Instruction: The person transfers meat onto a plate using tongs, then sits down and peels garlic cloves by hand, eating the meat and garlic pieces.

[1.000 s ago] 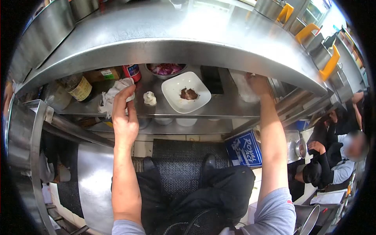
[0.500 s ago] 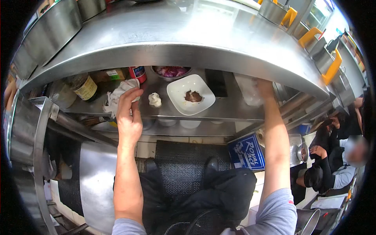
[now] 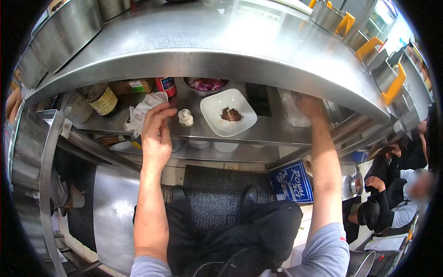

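My left hand [image 3: 157, 134] hovers at the front edge of the steel shelf, its fingers loosely curved and apart, holding nothing. Beside it lie a crumpled white cloth [image 3: 140, 114] and a small white garlic-like piece [image 3: 185, 117]. A white square bowl [image 3: 211, 102] with a little brown food [image 3: 231, 115] in it stands between my hands. Under the counter's overhang, my right hand [image 3: 311, 106] reaches to a clear plastic bag [image 3: 293, 111]. Shadow and blur hide its fingers, so whether it grips the bag is unclear.
Behind the bowl sits a metal bowl [image 3: 196, 91] of chopped red onion [image 3: 207, 84]. A red can [image 3: 166, 86] and a labelled jar [image 3: 102, 100] stand left. The counter's steel edge [image 3: 221, 63] overhangs the shelf. A blue box [image 3: 290, 182] is below; a co-worker [image 3: 392, 198] is at right.
The view has shifted slightly, so the shelf items appear a little farther right. My left hand's fingers have moved slightly right, off the cloth's edge. My right hand remains by the plastic bag.
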Demonstrator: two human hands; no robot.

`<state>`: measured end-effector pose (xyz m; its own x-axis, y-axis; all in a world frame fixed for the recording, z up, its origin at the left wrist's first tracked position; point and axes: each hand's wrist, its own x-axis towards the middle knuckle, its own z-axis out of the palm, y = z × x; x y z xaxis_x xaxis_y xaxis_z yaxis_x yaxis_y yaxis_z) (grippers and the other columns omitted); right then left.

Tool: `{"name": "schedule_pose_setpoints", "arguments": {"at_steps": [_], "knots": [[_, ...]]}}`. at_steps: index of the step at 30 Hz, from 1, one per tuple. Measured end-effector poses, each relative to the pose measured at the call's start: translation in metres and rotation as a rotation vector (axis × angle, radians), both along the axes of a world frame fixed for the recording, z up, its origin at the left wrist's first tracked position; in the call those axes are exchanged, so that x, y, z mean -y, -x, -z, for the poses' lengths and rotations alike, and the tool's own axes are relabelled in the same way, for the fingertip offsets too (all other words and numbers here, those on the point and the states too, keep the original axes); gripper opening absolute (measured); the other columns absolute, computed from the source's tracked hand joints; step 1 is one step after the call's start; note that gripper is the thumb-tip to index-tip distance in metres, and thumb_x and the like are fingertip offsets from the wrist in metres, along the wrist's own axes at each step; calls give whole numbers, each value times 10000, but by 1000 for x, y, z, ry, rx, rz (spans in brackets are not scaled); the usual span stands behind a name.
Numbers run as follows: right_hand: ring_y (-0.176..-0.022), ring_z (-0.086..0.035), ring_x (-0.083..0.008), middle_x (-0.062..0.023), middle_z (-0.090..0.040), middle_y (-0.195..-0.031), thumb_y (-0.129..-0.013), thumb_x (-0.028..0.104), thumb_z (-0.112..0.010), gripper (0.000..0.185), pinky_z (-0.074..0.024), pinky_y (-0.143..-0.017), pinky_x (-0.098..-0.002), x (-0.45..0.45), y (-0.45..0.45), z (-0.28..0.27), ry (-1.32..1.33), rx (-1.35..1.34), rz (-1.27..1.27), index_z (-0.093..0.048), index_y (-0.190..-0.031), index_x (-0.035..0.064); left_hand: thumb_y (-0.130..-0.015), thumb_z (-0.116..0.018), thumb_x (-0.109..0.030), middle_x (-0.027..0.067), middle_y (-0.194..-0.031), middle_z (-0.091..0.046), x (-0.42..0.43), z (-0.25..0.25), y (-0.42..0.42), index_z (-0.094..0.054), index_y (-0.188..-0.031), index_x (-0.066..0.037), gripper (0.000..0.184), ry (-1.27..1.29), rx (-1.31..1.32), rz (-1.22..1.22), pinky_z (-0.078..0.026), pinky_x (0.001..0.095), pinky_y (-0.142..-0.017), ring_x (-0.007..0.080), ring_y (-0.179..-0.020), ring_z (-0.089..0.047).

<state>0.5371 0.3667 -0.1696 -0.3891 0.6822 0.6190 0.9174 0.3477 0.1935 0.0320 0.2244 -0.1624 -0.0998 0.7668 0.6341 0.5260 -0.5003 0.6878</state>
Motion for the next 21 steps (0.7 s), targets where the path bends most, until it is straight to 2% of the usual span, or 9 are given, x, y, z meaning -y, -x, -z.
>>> {"name": "schedule_pose_setpoints", "arguments": {"at_steps": [3, 5, 7, 9, 13, 15, 17, 19, 21], "knots": [[-1192, -615, -447, -208, -696, -1237, -946, 261, -704, 356, -481, -1041, -532, -8, 3, 3, 136, -80, 106, -716, -1245, 68, -915, -480, 178, 173, -1314, -648, 1, -1, -2, -721, -1160, -12, 393, -20, -47, 1, -514, 372, -1018, 327, -1209, -646], [-1180, -620, -444, -209, -698, -1231, -949, 261, -694, 350, -485, -1030, -533, -7, 6, 1, 60, -53, 68, -717, -1242, 70, -892, -476, 188, 172, -1311, -652, 0, 1, -2, -728, -1152, -16, 416, 25, 6, 26, -519, 371, -1004, 323, -1199, -649], [-1169, -625, -441, -211, -700, -1226, -953, 261, -683, 345, -489, -1019, -535, 6, 28, -18, -16, -28, 26, -719, -1239, 72, -882, -473, 193, 172, -1309, -654, -3, 4, -2, -730, -1147, -15, 423, -12, -28, 17, -522, 368, -995, 320, -1190, -651], [-1172, -632, -418, -198, -702, -1242, -959, 275, -671, 353, -492, -1026, -521, 32, 66, -60, 136, 62, 134, -719, -1244, 74, -871, -471, 197, 172, -1307, -656, -2, 5, -1, -732, -1142, -14, 431, -44, -66, 5, -525, 364, -985, 317, -1182, -654], [-1161, -648, -393, -190, -708, -1243, -957, 279, -672, 350, -499, -1023, -511, -4, 34, -38, 32, 215, 112, -723, -1239, 79, -868, -467, 194, 173, -1304, -658, -3, 5, -3, -732, -1140, -15, 433, -13, -55, 34, -526, 351, -961, 305, -1155, -663], [-1139, -661, -382, -189, -716, -1224, -951, 292, -675, 359, -507, -1020, -504, 5, 50, -51, 174, 69, 223, -725, -1239, 84, -870, -465, 192, 173, -1303, -658, -3, 8, -3, -731, -1142, -15, 434, 4, -60, 37, -525, 347, -955, 300, -1148, -666], [-1124, -668, -382, -191, -722, -1206, -945, 309, -685, 365, -512, -1009, -505, -48, -8, -8, 301, -103, 169, -729, -1230, 85, -885, -478, 195, 165, -1326, -649, -4, 8, 0, -713, -1164, 7, 411, 41, -30, 86, -537, 349, -1013, 279, -1256, -638], [-1108, -674, -382, -193, -727, -1187, -940, 325, -695, 372, -517, -998, -507, -62, -21, -1, 418, -273, 111, -733, -1221, 85, -868, -469, 186, 170, -1317, -649, -4, 5, -2, -718, -1158, -10, 429, 23, -56, 74, -530, 361, -998, 303, -1211, -649], [-1139, -668, -375, -192, -721, -1219, -938, 368, -706, 424, -510, -1017, -503, -33, 29, -33, 272, -118, 44, -722, -1254, 87, -851, -461, 178, 174, -1307, -649, -4, 6, -3, -722, -1153, -27, 448, 7, -90, 43, -523, 374, -983, 326, -1167, -660]]}}
